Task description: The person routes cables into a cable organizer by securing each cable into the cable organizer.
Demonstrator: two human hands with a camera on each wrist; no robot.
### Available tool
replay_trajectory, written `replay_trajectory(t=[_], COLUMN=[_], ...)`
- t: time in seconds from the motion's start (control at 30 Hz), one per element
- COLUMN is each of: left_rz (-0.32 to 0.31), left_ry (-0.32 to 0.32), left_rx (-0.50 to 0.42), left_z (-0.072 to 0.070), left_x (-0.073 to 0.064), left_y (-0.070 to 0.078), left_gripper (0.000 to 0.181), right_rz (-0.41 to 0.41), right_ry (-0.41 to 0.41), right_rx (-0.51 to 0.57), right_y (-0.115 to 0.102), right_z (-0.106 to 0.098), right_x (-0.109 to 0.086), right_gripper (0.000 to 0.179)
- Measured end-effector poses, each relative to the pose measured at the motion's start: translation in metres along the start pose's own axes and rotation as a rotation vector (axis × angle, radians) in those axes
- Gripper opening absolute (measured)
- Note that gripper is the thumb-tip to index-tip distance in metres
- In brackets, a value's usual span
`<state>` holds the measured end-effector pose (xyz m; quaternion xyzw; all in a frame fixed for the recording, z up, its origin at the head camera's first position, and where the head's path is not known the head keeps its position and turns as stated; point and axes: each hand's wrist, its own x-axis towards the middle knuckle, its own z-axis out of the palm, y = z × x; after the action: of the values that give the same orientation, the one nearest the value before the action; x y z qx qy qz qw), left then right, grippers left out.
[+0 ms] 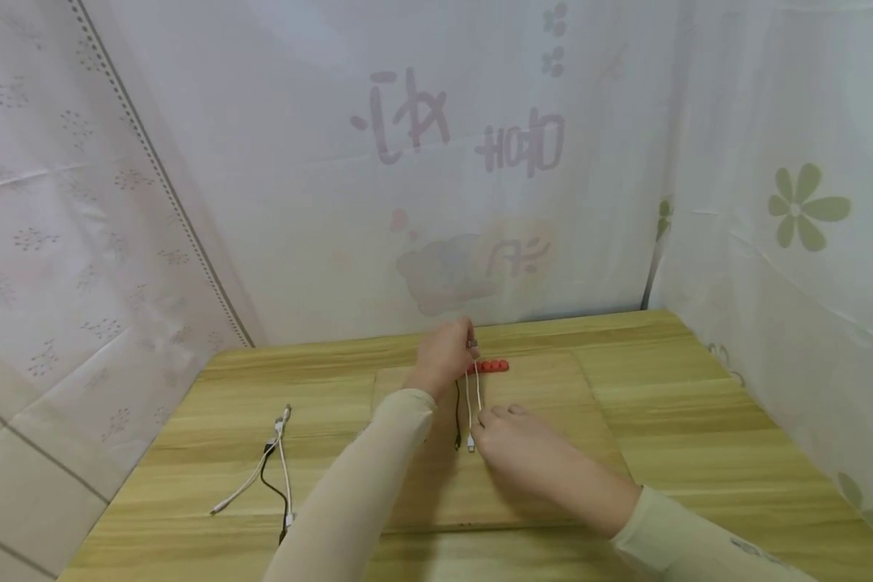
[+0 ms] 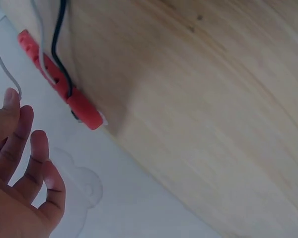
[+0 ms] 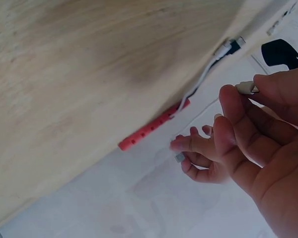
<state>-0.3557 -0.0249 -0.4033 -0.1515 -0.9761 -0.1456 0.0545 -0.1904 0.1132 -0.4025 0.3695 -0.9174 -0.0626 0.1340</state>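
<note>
A red cable holder (image 1: 493,366) with a row of slots lies at the far edge of a thin wooden board. A black cable (image 2: 55,44) and a white cable (image 2: 41,47) run through slots at one end of it. My left hand (image 1: 442,354), beyond the holder, pinches a second white cable (image 2: 9,74) near its metal plug (image 3: 179,157). Closer to me, my right hand (image 1: 520,449) pinches that cable's other connector (image 3: 246,88) between thumb and forefinger. The held cable spans between both hands, above the board and beside the seated white one.
Several white and black cables (image 1: 282,465) lie in a loose bunch on the table's left side. The wooden board (image 1: 553,493) rests on the wood-grain table (image 1: 698,453). Printed pale curtains (image 1: 298,202) hang behind the table and along both sides.
</note>
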Motion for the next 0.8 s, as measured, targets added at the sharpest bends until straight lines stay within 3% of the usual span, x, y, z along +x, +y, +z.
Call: replay_trajectory(t=[0.37, 0.8], left_rz=[0.004, -0.028], left_ry=[0.025, -0.017], left_rx=[0.125, 0.172], left_z=[0.021, 0.031], left_x=[0.008, 0.009], left_y=[-0.010, -0.012], left_gripper=[0.022, 0.029], right_rz=[0.022, 0.059], right_ry=[0.023, -0.051], right_rx=[0.029, 0.058], right_y=[0.003, 0.003], right_z=[0.007, 0.014], right_x=[0.006, 0.009], right_gripper=[0.009, 0.014])
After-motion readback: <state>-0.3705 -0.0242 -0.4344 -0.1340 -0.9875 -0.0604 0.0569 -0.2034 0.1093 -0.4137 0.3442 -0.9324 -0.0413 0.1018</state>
